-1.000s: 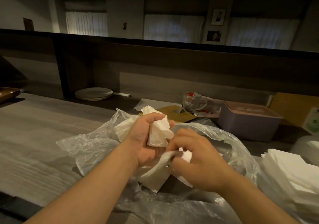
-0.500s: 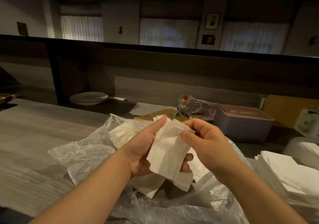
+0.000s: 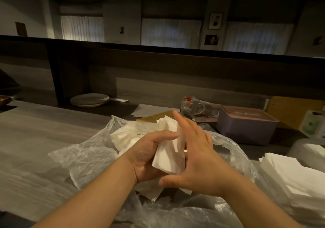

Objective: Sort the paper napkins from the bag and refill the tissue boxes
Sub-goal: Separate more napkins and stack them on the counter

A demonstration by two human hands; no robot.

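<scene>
The left hand (image 3: 147,155) grips a small bundle of white napkins (image 3: 168,150), thumb curled across the front of the bundle and the palm cupped beneath it. The right hand (image 3: 197,155) lies flat against the right side of the same bundle, its fingers straight and pointing up and away, the thumb spread out low toward the viewer; it presses the paper rather than clutching it. Both hands hover over a crumpled clear plastic bag (image 3: 84,157) that is spread on the grey wood-grain table (image 3: 35,136), and more loose napkins (image 3: 123,136) lie inside the bag just behind the left hand. At the right edge a neat stack of napkins (image 3: 288,176) sits on the table, well apart from the hands. Farther back on the right stands a lilac tissue box (image 3: 246,127) with a pinkish lid, and just left of it a glass mug (image 3: 191,106). A pile of pale plates (image 3: 89,99) rests on a lower shelf at the back left, and a white sheet of paper (image 3: 149,110) lies behind the bag.
</scene>
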